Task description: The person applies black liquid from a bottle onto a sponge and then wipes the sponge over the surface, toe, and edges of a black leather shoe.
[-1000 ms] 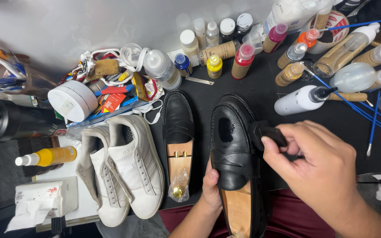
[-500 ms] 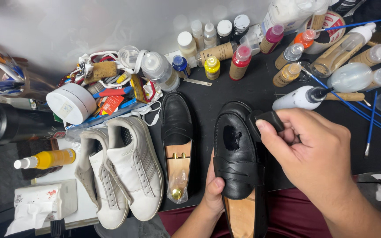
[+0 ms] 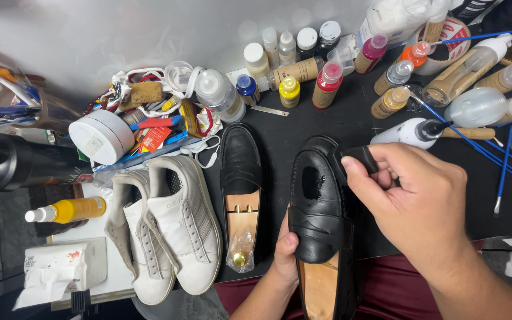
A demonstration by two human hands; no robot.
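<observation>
Two hands, left hand (image 3: 285, 252) gripping black loafer (image 3: 321, 207), right hand (image 3: 416, 201) pinching dark applicator (image 3: 360, 157)

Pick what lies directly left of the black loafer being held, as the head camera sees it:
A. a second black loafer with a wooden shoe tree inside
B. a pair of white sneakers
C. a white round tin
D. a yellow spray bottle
A: the second black loafer, its wooden shoe tree showing, lies right beside the held loafer that the left hand grips; the white sneakers lie further left.
</observation>
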